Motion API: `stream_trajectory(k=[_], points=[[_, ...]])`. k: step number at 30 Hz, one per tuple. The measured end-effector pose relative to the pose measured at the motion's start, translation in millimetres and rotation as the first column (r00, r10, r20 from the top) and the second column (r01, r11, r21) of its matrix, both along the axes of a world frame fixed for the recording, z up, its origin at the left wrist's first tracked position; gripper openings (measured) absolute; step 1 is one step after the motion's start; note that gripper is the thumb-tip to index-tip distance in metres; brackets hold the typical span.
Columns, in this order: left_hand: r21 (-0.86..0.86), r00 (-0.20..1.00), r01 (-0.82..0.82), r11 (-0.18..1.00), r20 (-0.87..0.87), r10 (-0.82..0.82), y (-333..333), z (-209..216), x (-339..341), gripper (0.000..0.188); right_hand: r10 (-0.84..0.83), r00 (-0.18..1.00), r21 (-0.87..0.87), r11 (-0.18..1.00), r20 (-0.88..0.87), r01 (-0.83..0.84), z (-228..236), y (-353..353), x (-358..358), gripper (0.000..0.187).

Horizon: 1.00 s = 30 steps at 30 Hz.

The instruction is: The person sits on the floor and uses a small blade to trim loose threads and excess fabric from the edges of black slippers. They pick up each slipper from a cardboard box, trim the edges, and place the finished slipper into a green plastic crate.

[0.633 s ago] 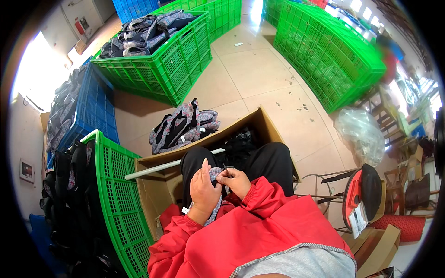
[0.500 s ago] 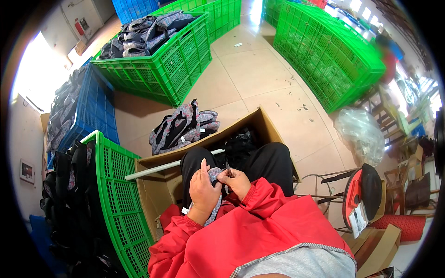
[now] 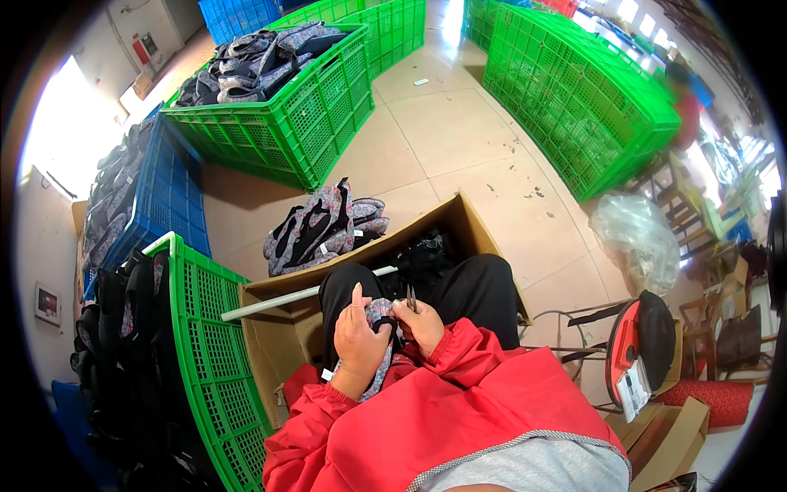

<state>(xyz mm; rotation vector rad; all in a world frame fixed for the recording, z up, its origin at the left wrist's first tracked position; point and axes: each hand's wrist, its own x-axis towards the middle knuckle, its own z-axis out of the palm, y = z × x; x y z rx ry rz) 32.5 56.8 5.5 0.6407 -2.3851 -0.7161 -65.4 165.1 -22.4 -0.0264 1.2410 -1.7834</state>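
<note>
Over my lap, my left hand (image 3: 359,343) is closed on a grey patterned fabric piece (image 3: 379,311), with the thumb pressing on it and the index finger pointing up. A small white label (image 3: 327,374) sticks out beside that wrist. Close on its right, my right hand (image 3: 423,326) grips a small pair of dark thread snips (image 3: 412,296), blades pointing away from me. The fingertips of this hand are right at the fabric's edge; whether they also pinch it I cannot tell. Part of the fabric is hidden under my left hand and sleeve.
An open cardboard box (image 3: 469,223) surrounds my knees, a pale rod (image 3: 270,305) across its left side. Beyond it lies a pile of patterned fabric pieces (image 3: 316,223). Green crates (image 3: 217,344) stand left and ahead. At right are a clear plastic bag (image 3: 638,234) and a red-black stool (image 3: 643,348).
The snips in my right hand have turned upright, so their blades now show above the fingers. My left hand stays almost in place on the fabric piece.
</note>
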Motion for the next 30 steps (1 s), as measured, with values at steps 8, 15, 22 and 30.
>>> stream_trajectory(k=[8,15,22,30], points=[[0.017,1.000,-0.003,1.000,0.003,0.003,-1.2,-0.4,0.8,0.085,0.015,0.999,0.034,0.999,-0.032,-0.014,5.1,2.0,1.0,0.037],[0.026,1.000,0.001,1.000,0.015,-0.001,-1.0,-0.1,0.2,0.084,0.017,0.999,0.036,0.999,-0.028,-0.016,1.6,2.5,-0.1,0.035],[0.015,1.000,0.003,1.000,0.006,-0.003,-1.1,-0.1,0.1,0.083,0.014,1.000,0.029,1.000,-0.027,-0.013,2.2,2.4,-0.7,0.033],[0.023,1.000,0.006,1.000,0.013,-0.007,-3.3,0.3,1.0,0.082,0.026,1.000,0.031,0.999,-0.003,-0.026,10.0,1.3,-1.4,0.032]])
